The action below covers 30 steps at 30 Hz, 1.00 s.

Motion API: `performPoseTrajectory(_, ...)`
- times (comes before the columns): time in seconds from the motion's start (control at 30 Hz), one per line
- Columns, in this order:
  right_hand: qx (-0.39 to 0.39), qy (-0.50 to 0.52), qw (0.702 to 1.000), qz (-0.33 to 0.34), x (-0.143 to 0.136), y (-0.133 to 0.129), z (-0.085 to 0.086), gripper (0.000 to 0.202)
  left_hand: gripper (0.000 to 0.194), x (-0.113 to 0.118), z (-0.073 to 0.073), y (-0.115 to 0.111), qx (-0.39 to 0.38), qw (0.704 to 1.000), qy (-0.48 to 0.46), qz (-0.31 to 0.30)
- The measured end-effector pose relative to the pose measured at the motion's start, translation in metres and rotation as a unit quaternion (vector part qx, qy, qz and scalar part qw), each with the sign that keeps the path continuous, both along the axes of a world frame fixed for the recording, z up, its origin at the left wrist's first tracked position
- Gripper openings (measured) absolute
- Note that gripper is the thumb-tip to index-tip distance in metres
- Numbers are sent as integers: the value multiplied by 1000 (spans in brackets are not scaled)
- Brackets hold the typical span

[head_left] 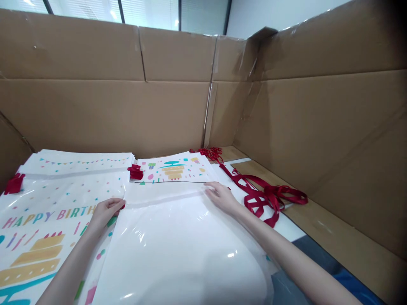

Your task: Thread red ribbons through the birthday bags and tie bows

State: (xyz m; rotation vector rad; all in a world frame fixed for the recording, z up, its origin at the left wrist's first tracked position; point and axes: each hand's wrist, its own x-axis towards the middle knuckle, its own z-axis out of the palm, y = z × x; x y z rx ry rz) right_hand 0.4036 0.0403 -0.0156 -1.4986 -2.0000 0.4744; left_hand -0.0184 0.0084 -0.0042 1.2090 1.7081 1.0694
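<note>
A large glossy white plastic bag (178,245) lies in front of me, a paler hem band running across its upper part. My left hand (110,209) pinches its left edge near that band, where a bit of red shows at the fingertips. At the top right corner, my right hand (222,197) has its fingers curled on the bag's upper edge; the fingertip contact is partly hidden. A thin dark line runs along this edge. Behind it, a printed bag (171,171) shows an upside-down cake. On the left lies a stack of "HAPPY BIRTHDAY" bags (73,186), partly covered by my left forearm.
Red ribbon (270,195) lies in loose loops at the right, with red tassel-like ends (211,153) farther back. Folded red ribbon bundles (136,172) sit at the bags' edges. Tall cardboard walls (95,114) enclose the back and right side.
</note>
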Motion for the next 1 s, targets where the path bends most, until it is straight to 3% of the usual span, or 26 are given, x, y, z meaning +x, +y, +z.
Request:
performPoseTrajectory(0.07,-49,-82,992,78,-17,-5,-4,57,47,-1,0,-1,-7,1000,2,-13)
performPoseTrajectory(0.13,-94,-149,978,110,-24,-6,-8,69,50,-1,0,-2,-5,1000,14,-21)
performPoseTrajectory(0.37,-134,-207,965,84,-21,-2,-10,76,54,-1,-4,3,14,998,57,7)
performPoseTrajectory(0.47,-135,-209,965,82,-23,1,-10,79,50,2,12,10,11,981,192,6)
performPoseTrajectory(0.57,-137,-210,965,81,-27,7,-11,80,44,19,47,28,51,934,355,-6)
performPoseTrajectory(0.67,-144,-208,965,75,-32,11,-11,80,37,65,85,54,95,872,475,-67)
performPoseTrajectory(0.77,-135,-182,971,78,-29,8,-7,79,34,140,102,75,136,830,510,-182)
performPoseTrajectory(0.83,-97,-150,981,78,-15,3,-2,69,30,196,99,81,199,799,488,-290)
performPoseTrajectory(0.9,-46,-118,990,63,12,-2,5,53,25,249,86,79,254,762,450,-389)
performPoseTrajectory(1.0,9,-92,996,-5,74,-10,17,39,23,314,60,62,285,729,418,-462)
